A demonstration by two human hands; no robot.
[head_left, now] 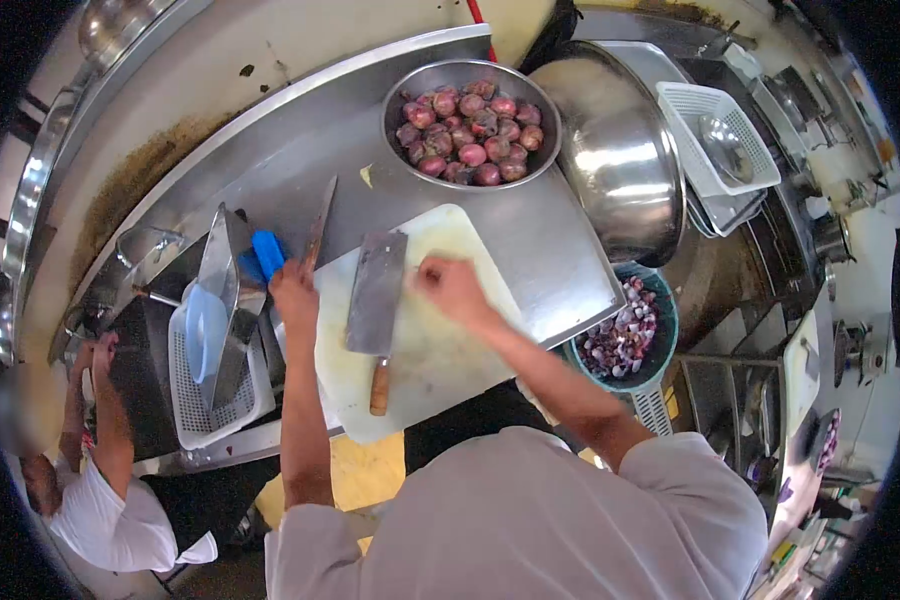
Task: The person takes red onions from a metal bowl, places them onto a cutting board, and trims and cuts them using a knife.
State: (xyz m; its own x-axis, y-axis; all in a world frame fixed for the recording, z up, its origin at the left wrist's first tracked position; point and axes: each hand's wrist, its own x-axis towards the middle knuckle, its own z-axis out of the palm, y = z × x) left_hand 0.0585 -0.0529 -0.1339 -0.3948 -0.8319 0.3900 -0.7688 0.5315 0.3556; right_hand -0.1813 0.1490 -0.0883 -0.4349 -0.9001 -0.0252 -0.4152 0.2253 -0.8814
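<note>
L hand [294,290] is by the knife [321,222] & blue item [267,254]; can't tell grip. R hand [452,288], fingers curled narrow, is over the cutting bd [448,350], contents unclear. Cleaver [375,293] lies flat on bd, btwn hands. Red onions [472,130] fill SS bowl [397,152] beyond; cut pcs [625,335] in green basket [671,300], R side.

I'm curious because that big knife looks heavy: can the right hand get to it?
Probably yes. The right hand is just beside the big knife, over the same board. Nothing seems to block the handle, though I can't tell if the fingers already pinch something small.
</note>
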